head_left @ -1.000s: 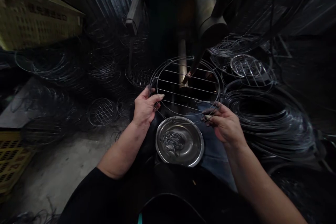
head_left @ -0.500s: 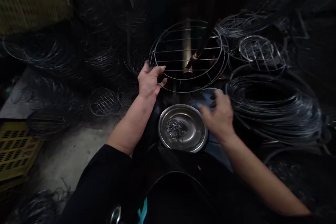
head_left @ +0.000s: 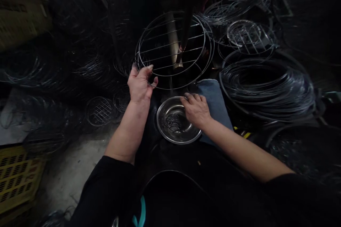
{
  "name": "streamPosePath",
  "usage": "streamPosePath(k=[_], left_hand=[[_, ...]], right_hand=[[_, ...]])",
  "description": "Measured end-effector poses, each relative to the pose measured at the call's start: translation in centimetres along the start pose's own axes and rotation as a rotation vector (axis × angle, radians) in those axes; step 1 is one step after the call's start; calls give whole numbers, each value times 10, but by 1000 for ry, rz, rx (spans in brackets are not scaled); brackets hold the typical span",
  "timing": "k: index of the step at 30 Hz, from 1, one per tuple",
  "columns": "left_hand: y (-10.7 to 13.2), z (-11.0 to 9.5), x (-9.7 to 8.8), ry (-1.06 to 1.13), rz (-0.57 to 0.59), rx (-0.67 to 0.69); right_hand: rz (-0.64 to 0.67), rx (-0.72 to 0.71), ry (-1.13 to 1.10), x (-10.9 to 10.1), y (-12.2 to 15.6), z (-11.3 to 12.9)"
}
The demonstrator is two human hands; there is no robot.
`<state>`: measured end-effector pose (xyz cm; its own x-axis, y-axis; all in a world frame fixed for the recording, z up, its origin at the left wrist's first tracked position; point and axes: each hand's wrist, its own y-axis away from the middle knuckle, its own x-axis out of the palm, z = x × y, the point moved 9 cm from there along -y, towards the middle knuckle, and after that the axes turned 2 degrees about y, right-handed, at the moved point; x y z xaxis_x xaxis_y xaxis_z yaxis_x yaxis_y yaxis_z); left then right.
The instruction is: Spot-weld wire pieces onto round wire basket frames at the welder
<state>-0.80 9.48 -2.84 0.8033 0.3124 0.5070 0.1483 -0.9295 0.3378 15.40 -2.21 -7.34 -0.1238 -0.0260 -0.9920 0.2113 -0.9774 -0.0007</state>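
Observation:
My left hand [head_left: 140, 84] grips the near left rim of a round wire rack [head_left: 174, 49] with parallel cross bars, held up against a dark machine arm [head_left: 186, 17]. Below it sits a shiny steel bowl [head_left: 166, 133] with a tangle of small wire pieces [head_left: 173, 122] inside. My right hand [head_left: 196, 108] rests palm down over the bowl's right rim, fingers bent into the bowl; whether it holds any wire is hidden. A blue cloth [head_left: 214, 101] lies under and right of that hand.
A big coil of dark wire [head_left: 266, 88] lies at the right, a finished small rack [head_left: 246, 33] behind it. More wire rings and racks [head_left: 101, 110] pile up on the left. A yellow crate [head_left: 17, 177] stands at the lower left on the concrete floor.
My right hand let go of the rack's right rim and dropped to the steel bowl. My left hand kept the rack, which rose against the machine arm. The view swung right and down.

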Motion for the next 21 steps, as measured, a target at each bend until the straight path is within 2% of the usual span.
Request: streamPosePath(k=[1, 4, 6, 10, 15, 17, 21], left_hand=[[0, 0, 0, 5, 2, 0], [0, 4, -1, 8, -4, -10], [0, 7, -3, 4, -14, -17], [3, 10, -3, 20, 6, -32], [4, 9, -7, 40, 25, -34], [2, 8, -9, 42, 27, -28], [2, 9, -11, 40, 2, -45]], right_hand=[[34, -2, -31, 4, 6, 11], [267, -103, -171, 32, 20, 50], [348, -100, -244, 48, 21, 62], [380, 16, -331, 62, 9, 52], [390, 115, -488, 52, 3, 22], [407, 223, -692, 48, 6, 11], [420, 598, -1333, 57, 21, 3]])
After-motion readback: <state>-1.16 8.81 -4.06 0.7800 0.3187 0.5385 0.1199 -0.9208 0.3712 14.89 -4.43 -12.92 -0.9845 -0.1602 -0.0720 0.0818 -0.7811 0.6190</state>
